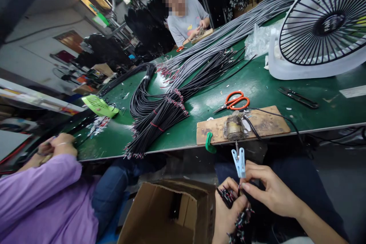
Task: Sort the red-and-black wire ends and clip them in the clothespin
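Note:
Below the table edge, my left hand (227, 213) is closed round a bunch of short black wires (228, 197) with red and white stripped ends. My right hand (270, 190) pinches one wire end from that bunch between thumb and forefinger, just under a pale blue clothes peg (239, 162). The peg hangs from the front of a wooden board (264, 124) clamped to the green table (257, 87). A dark round fixture (234, 127) sits on the board.
Orange scissors (235, 101), black snips (297, 97), a white fan (320, 26) and bundles of black cables (160, 114) and grey cables (228, 34) lie on the table. An open cardboard box (168, 213) stands below. A person in purple (42, 198) works at my left; another sits at the far end.

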`<action>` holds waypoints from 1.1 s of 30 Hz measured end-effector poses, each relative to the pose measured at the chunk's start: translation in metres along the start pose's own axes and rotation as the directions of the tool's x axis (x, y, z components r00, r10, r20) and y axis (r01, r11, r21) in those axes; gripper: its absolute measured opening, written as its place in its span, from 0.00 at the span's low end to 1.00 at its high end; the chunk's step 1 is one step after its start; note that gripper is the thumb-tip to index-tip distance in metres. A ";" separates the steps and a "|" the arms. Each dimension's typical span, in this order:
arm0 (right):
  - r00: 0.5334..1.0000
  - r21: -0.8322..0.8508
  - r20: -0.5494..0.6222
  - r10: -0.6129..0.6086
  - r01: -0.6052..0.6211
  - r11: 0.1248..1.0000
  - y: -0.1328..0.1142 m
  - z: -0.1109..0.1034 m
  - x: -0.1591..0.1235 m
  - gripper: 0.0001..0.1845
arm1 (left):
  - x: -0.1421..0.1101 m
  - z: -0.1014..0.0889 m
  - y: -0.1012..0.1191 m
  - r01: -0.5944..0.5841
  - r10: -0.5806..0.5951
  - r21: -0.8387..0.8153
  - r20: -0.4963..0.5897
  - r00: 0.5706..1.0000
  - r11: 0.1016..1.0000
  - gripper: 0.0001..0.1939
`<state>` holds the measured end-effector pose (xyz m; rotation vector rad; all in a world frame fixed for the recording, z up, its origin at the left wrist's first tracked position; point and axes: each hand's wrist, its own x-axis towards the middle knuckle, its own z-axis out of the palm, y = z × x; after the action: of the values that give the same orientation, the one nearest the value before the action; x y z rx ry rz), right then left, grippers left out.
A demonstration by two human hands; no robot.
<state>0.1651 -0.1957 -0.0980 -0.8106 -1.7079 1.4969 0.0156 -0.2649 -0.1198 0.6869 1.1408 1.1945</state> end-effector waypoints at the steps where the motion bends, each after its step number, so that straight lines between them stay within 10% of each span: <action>1: 1.000 0.000 0.000 0.004 -0.004 1.000 0.002 0.000 0.000 0.09 | -0.001 0.000 -0.001 0.002 -0.002 -0.035 0.016 1.000 0.999 0.26; 12: 0.991 0.023 -0.121 -0.055 0.059 0.998 0.008 -0.001 0.000 0.08 | -0.005 0.003 0.003 -0.014 -0.002 -0.144 -0.111 0.994 0.989 0.22; 22: 0.887 -0.251 -0.246 -0.390 0.330 0.910 0.005 0.008 -0.010 0.10 | -0.005 0.009 0.008 0.000 -0.027 -0.187 -0.141 0.990 0.982 0.21; 33: 0.955 0.016 -0.220 -0.200 0.209 0.978 0.006 0.008 -0.010 0.08 | -0.003 0.007 0.017 0.004 -0.010 -0.155 -0.036 0.999 0.988 0.15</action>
<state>0.1637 -0.2077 -0.1055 -0.7235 -1.5442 1.2501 0.0161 -0.2623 -0.1009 0.5447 1.0672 1.2795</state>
